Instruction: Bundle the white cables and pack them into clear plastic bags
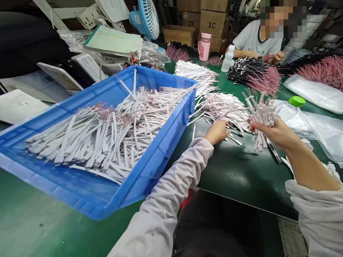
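My right hand (281,134) is closed around an upright bunch of flat white cables (261,112) with thin pinkish wire ends, held above the green table. My left hand (217,132) is low at the near edge of a loose pile of white cables (225,109). Its fingers are curled together at a white cable (234,139); the fingertips are partly hidden. Left of that arm stands a blue plastic bin (158,167) with many similar white cables (99,142) heaped in it. Behind the pile lies another stack of white cables (195,75).
A pen (273,151) lies below my right hand. Beyond are a green-capped bottle (288,109), clear plastic bags (321,132), black cables (248,69), a pink bottle (204,48) and a white bottle (228,59). A co-worker (253,37) sits opposite. A blue fan (146,19) stands at the back.
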The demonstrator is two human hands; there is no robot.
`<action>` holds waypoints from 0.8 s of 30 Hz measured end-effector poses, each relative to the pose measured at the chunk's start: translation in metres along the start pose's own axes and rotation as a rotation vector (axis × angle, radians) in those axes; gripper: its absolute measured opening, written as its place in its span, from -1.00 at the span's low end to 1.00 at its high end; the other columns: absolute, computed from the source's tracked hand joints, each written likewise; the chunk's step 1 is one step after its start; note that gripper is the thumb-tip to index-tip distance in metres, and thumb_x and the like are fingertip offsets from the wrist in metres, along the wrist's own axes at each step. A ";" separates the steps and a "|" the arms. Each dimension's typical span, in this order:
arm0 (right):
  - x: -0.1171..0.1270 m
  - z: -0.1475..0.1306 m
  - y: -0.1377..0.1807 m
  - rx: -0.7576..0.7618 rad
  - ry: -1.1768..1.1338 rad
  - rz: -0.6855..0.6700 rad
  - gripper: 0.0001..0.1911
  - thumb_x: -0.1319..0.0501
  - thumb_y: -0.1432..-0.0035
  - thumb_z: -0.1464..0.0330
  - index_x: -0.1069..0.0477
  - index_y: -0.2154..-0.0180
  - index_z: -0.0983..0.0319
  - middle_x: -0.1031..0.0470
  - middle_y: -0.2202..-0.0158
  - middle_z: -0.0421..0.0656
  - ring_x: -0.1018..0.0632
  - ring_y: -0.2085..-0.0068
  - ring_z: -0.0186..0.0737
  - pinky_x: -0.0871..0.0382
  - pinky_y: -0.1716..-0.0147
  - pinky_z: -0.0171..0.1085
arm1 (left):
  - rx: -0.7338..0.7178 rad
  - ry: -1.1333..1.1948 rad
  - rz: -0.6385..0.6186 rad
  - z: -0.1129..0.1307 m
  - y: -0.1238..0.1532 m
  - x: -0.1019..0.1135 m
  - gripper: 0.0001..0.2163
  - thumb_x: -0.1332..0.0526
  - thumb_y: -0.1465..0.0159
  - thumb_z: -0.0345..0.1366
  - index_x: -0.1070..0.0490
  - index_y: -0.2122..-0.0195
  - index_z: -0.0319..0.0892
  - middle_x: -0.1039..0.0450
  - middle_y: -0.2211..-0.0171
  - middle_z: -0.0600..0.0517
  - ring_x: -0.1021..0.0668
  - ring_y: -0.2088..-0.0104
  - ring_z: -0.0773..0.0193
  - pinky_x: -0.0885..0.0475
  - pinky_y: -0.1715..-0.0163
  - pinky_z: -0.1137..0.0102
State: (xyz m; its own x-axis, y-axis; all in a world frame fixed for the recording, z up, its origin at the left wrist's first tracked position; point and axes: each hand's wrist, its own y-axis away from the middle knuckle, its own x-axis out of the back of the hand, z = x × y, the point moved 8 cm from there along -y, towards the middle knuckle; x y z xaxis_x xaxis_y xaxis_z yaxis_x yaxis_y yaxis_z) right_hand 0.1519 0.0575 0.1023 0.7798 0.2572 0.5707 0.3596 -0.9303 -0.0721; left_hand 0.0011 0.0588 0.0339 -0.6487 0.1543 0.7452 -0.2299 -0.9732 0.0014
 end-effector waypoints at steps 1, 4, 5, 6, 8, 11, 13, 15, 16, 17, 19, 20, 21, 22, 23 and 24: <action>0.002 -0.001 0.005 -0.009 -0.068 0.021 -0.69 -0.27 -0.07 0.09 -0.42 0.45 0.21 -0.45 0.47 -0.17 -0.47 0.32 -0.19 -0.34 0.26 -0.24 | -0.002 0.014 0.065 0.004 0.000 0.010 -0.80 -0.16 -0.26 -0.31 -0.43 0.14 -0.25 -0.48 0.25 -0.10 -0.52 0.16 0.17 -0.35 0.09 0.34; 0.003 0.004 0.014 -0.089 -0.252 0.037 -0.74 -0.30 -0.06 0.17 -0.43 0.31 0.21 -0.43 0.48 -0.19 -0.45 0.38 -0.24 -0.32 0.35 -0.27 | -0.026 0.097 0.372 0.014 0.009 0.046 -0.69 -0.19 -0.25 -0.25 -0.32 0.02 -0.28 -0.44 0.21 -0.10 -0.50 0.19 0.19 -0.35 0.14 0.33; 0.002 0.006 0.016 -0.111 -0.296 0.032 -0.74 -0.31 -0.06 0.18 -0.42 0.27 0.21 -0.43 0.47 -0.19 -0.44 0.39 -0.25 -0.31 0.38 -0.28 | -0.051 0.129 0.446 0.017 0.012 0.054 -0.56 -0.26 -0.20 -0.25 -0.24 -0.07 -0.29 -0.41 0.15 -0.12 -0.48 0.16 0.19 -0.34 0.13 0.34; 0.001 0.007 0.017 -0.121 -0.333 0.030 -0.73 -0.32 -0.05 0.19 -0.42 0.27 0.21 -0.43 0.46 -0.19 -0.44 0.39 -0.25 -0.31 0.39 -0.28 | -0.085 0.156 0.469 0.020 0.012 0.057 -0.42 -0.32 -0.14 -0.26 -0.16 -0.14 -0.30 -0.38 0.10 -0.14 -0.47 0.13 0.18 -0.34 0.11 0.35; 0.000 0.005 0.018 -0.114 -0.391 0.048 -0.73 -0.34 -0.02 0.20 -0.43 0.27 0.21 -0.43 0.46 -0.19 -0.45 0.37 -0.25 -0.32 0.39 -0.29 | -0.144 0.177 0.386 0.024 0.002 0.049 -0.33 -0.38 -0.07 -0.28 -0.16 -0.17 -0.27 -0.36 0.08 -0.14 -0.44 0.08 0.16 -0.32 0.05 0.34; -0.001 0.003 0.021 -0.085 -0.456 0.105 -0.70 -0.35 -0.01 0.22 -0.43 0.23 0.20 -0.42 0.46 -0.22 -0.44 0.38 -0.26 -0.32 0.39 -0.30 | -0.265 0.172 0.123 0.035 -0.014 0.020 -0.71 -0.29 -0.17 -0.28 -0.46 0.08 -0.22 -0.42 0.23 -0.08 -0.41 0.06 0.13 -0.29 0.00 0.31; -0.001 0.002 0.022 -0.060 -0.486 0.132 -0.71 -0.35 -0.03 0.23 -0.44 0.20 0.18 -0.41 0.47 -0.23 -0.42 0.39 -0.28 -0.31 0.41 -0.31 | -0.366 0.260 -0.032 0.044 -0.017 0.002 -0.82 -0.15 -0.26 -0.33 -0.52 0.19 -0.21 -0.45 0.28 -0.05 -0.43 0.09 0.18 -0.30 0.02 0.33; -0.001 0.003 0.023 -0.026 -0.505 0.149 -0.78 -0.34 -0.04 0.24 -0.45 0.26 0.18 -0.40 0.48 -0.24 -0.42 0.39 -0.29 -0.32 0.37 -0.30 | -0.439 0.428 -0.169 0.053 -0.013 -0.012 -0.75 -0.04 -0.28 -0.42 -0.48 0.14 -0.21 -0.48 0.20 -0.02 -0.47 0.17 0.27 -0.34 0.09 0.40; 0.000 0.004 0.023 -0.019 -0.505 0.156 -0.81 -0.34 -0.03 0.24 -0.45 0.33 0.18 -0.40 0.49 -0.24 -0.42 0.39 -0.28 -0.33 0.34 -0.29 | -0.456 0.504 -0.219 0.055 -0.010 -0.018 -0.74 -0.02 -0.28 -0.43 -0.46 0.12 -0.23 -0.49 0.17 -0.02 -0.48 0.20 0.31 -0.35 0.13 0.42; 0.001 0.006 0.023 -0.021 -0.505 0.179 -0.82 -0.36 -0.01 0.24 -0.44 0.38 0.18 -0.40 0.50 -0.24 -0.43 0.40 -0.28 -0.35 0.33 -0.27 | -0.461 0.557 -0.244 0.057 -0.007 -0.023 -0.76 -0.03 -0.28 -0.42 -0.45 0.13 -0.25 -0.50 0.17 -0.02 -0.49 0.23 0.32 -0.35 0.16 0.44; 0.005 0.014 0.023 -0.054 -0.508 0.268 -0.78 -0.41 0.08 0.25 -0.45 0.40 0.18 -0.39 0.51 -0.26 -0.43 0.44 -0.28 -0.37 0.36 -0.25 | -0.443 0.596 -0.204 0.055 -0.005 -0.028 -0.81 -0.08 -0.27 -0.35 -0.46 0.21 -0.26 -0.52 0.23 -0.01 -0.50 0.25 0.30 -0.35 0.18 0.44; 0.007 0.019 0.023 -0.084 -0.511 0.320 -0.73 -0.44 0.14 0.26 -0.47 0.35 0.17 -0.40 0.50 -0.27 -0.43 0.45 -0.29 -0.38 0.39 -0.26 | -0.432 0.599 -0.162 0.053 -0.005 -0.029 -0.82 -0.10 -0.26 -0.34 -0.47 0.26 -0.26 -0.52 0.27 -0.01 -0.50 0.25 0.29 -0.34 0.18 0.44; 0.006 0.023 0.024 -0.115 -0.514 0.355 -0.66 -0.46 0.19 0.28 -0.49 0.29 0.16 -0.42 0.48 -0.27 -0.43 0.46 -0.29 -0.38 0.42 -0.27 | -0.421 0.598 -0.123 0.052 -0.005 -0.030 -0.83 -0.10 -0.25 -0.34 -0.47 0.29 -0.26 -0.53 0.29 0.00 -0.51 0.25 0.29 -0.34 0.18 0.44; 0.004 0.027 0.024 -0.142 -0.513 0.366 -0.61 -0.46 0.21 0.29 -0.50 0.25 0.17 -0.44 0.46 -0.27 -0.44 0.45 -0.30 -0.38 0.43 -0.28 | -0.411 0.595 -0.092 0.051 -0.004 -0.032 -0.84 -0.10 -0.25 -0.36 -0.48 0.31 -0.25 -0.53 0.31 0.00 -0.52 0.26 0.29 -0.34 0.18 0.45; 0.000 0.031 0.024 -0.161 -0.509 0.354 -0.60 -0.46 0.21 0.29 -0.52 0.24 0.18 -0.46 0.44 -0.25 -0.46 0.43 -0.29 -0.40 0.42 -0.28 | -0.404 0.589 -0.068 0.050 -0.003 -0.033 -0.83 -0.10 -0.25 -0.38 -0.49 0.30 -0.25 -0.54 0.32 0.00 -0.53 0.26 0.29 -0.34 0.18 0.45; -0.004 0.033 0.024 -0.173 -0.500 0.330 -0.63 -0.46 0.20 0.29 -0.53 0.26 0.20 -0.48 0.44 -0.23 -0.48 0.42 -0.27 -0.41 0.41 -0.28 | -0.400 0.580 -0.053 0.050 -0.002 -0.034 -0.83 -0.10 -0.25 -0.39 -0.49 0.28 -0.25 -0.54 0.33 0.00 -0.54 0.27 0.28 -0.34 0.18 0.45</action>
State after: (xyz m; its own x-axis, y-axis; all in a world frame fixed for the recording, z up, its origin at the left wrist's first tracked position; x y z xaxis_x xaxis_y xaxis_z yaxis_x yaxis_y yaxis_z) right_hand 0.1741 0.0432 0.0710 0.9963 0.0011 0.0858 0.0030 -0.9998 -0.0217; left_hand 0.0600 0.0469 0.0425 -0.8857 0.3742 0.2749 -0.4488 -0.8417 -0.3003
